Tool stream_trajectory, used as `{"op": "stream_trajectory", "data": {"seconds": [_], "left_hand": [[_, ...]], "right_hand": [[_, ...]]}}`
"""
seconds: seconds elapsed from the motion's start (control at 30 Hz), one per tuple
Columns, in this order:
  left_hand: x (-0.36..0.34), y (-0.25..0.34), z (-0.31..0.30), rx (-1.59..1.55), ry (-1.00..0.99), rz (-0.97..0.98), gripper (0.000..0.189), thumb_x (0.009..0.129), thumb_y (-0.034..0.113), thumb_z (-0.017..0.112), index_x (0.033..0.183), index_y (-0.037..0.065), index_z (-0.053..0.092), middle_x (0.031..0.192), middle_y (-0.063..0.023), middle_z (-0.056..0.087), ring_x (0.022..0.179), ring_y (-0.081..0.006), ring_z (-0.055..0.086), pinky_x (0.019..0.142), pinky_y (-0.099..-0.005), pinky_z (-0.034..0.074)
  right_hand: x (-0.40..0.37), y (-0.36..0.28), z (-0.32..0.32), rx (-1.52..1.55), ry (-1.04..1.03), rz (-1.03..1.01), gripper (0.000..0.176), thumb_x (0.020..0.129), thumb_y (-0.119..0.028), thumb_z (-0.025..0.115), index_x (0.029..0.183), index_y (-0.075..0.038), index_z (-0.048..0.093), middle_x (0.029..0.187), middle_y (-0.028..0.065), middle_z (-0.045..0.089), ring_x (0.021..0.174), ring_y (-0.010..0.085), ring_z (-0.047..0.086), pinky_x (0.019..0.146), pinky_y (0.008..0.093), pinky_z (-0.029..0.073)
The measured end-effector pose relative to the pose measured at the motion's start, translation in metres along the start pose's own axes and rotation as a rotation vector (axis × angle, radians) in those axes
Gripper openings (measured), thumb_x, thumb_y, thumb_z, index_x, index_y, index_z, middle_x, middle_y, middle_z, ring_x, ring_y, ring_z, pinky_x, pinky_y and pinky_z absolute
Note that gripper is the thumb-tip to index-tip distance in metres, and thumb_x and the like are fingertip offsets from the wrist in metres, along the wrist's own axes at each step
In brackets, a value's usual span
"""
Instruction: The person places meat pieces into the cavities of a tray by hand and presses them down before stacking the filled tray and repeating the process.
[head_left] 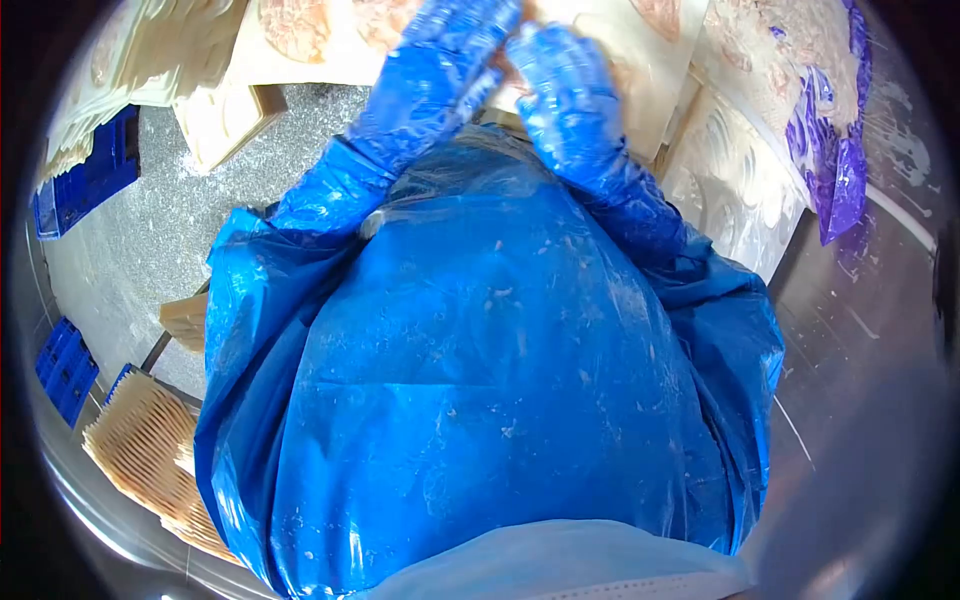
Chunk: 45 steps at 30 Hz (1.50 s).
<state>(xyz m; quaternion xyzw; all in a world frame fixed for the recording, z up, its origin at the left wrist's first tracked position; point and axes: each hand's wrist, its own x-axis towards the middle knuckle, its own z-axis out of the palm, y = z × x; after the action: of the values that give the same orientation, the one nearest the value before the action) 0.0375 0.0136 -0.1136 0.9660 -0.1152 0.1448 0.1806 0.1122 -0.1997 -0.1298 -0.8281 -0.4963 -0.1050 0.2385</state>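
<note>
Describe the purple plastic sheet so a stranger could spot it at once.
From the big blue apron filling the middle, look to the upper right, past the white moulded trays. The purple plastic sheet lies crumpled along their right edge, the only purple thing among white trays and blue gear.

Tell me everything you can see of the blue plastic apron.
The blue plastic apron fills the middle of the view, covering the person's front. It looks like thin, glossy sheet plastic, creased and crinkled, bulging outward, with pale flecks and smears scattered across it. The sleeved arms lie against its upper edge, leading up to the left hand and right hand over a white tray.
</note>
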Motion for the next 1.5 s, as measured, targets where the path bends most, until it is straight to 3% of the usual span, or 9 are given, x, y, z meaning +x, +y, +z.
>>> {"op": "stream_trajectory", "data": {"seconds": [0.2,0.27,0.37,0.53,0.57,0.67,1.2,1.27,1.5], "left_hand": [[0.012,0.001,-0.016,-0.236,-0.163,-0.101,0.068,0.099,0.029,0.055,0.156,-0.001,0.033,0.162,-0.0239,0.03,0.152,-0.041,0.023,0.124,-0.0518,0.016],[0.029,0.011,-0.013,-0.157,0.093,-0.053,0.072,0.099,0.031,0.057,0.157,-0.002,0.03,0.161,-0.0255,0.03,0.152,-0.0425,0.023,0.123,-0.0525,0.016],[0.041,0.032,0.018,-0.139,-0.003,-0.044,0.076,0.097,0.034,0.06,0.157,-0.001,0.029,0.161,-0.0272,0.029,0.151,-0.0438,0.024,0.124,-0.0528,0.016],[0.052,0.033,0.022,-0.188,-0.136,-0.032,0.074,0.098,0.034,0.059,0.156,-0.001,0.03,0.16,-0.0273,0.03,0.15,-0.0439,0.026,0.123,-0.0545,0.016],[0.053,0.036,0.037,-0.156,0.171,0.005,0.042,0.095,0.016,0.059,0.136,0.009,0.061,0.14,-0.0137,0.06,0.134,-0.0341,0.052,0.117,-0.0449,0.036],[0.055,0.049,0.043,-0.223,-0.006,0.172,0.033,0.094,0.017,0.062,0.126,0.006,0.066,0.128,-0.0154,0.065,0.125,-0.0321,0.058,0.111,-0.0464,0.042],[0.068,0.042,0.042,-0.069,-0.121,0.157,0.037,0.089,0.008,0.059,0.126,0.006,0.064,0.129,-0.0119,0.063,0.122,-0.0328,0.058,0.109,-0.0476,0.043],[0.07,0.035,0.041,-0.113,-0.133,0.144,0.035,0.093,0.008,0.054,0.127,0.007,0.063,0.129,-0.0103,0.065,0.127,-0.0316,0.056,0.114,-0.0458,0.038],[0.069,0.029,0.04,0.049,-0.105,0.194,0.04,0.085,0.007,0.061,0.124,0.013,0.066,0.127,-0.0068,0.066,0.125,-0.0287,0.057,0.117,-0.0497,0.036]], "right_hand": [[-0.052,0.006,-0.029,0.026,-0.272,-0.034,0.063,0.087,-0.025,0.071,0.147,-0.018,0.053,0.153,0.0062,0.048,0.143,0.0259,0.04,0.121,0.0496,0.027],[-0.06,0.018,-0.033,0.008,-0.238,0.002,0.058,0.087,-0.02,0.07,0.144,-0.018,0.057,0.149,0.0064,0.052,0.139,0.0272,0.044,0.119,0.0477,0.031],[-0.052,0.047,-0.049,0.021,0.1,0.197,0.04,0.088,-0.017,0.068,0.128,-0.015,0.067,0.131,0.0057,0.064,0.121,0.026,0.058,0.105,0.046,0.045],[-0.043,0.063,-0.05,0.259,0.144,0.319,0.026,0.09,-0.015,0.066,0.116,-0.015,0.071,0.115,0.0028,0.07,0.108,0.0248,0.063,0.094,0.0418,0.052],[-0.04,0.059,-0.044,0.136,0.031,0.244,0.025,0.09,-0.017,0.066,0.115,-0.016,0.072,0.113,0.0026,0.07,0.108,0.0246,0.064,0.093,0.0416,0.052],[-0.036,0.064,-0.029,-0.005,-0.051,0.191,0.025,0.088,-0.02,0.068,0.113,-0.018,0.073,0.112,0.0019,0.069,0.106,0.0244,0.064,0.091,0.042,0.051],[-0.034,0.074,-0.033,0.092,0.209,0.1,0.031,0.088,-0.021,0.064,0.118,-0.018,0.072,0.124,0.0008,0.066,0.12,0.0242,0.057,0.104,0.0419,0.045],[-0.028,0.079,-0.038,-0.162,-0.11,0.178,0.026,0.09,-0.021,0.063,0.114,-0.02,0.072,0.12,-0.0002,0.066,0.118,0.0242,0.057,0.102,0.0417,0.044],[-0.006,0.08,-0.042,-0.091,-0.085,0.125,0.025,0.081,-0.03,0.07,0.104,-0.021,0.07,0.107,0.0002,0.066,0.104,0.0241,0.059,0.092,0.042,0.047]]}}
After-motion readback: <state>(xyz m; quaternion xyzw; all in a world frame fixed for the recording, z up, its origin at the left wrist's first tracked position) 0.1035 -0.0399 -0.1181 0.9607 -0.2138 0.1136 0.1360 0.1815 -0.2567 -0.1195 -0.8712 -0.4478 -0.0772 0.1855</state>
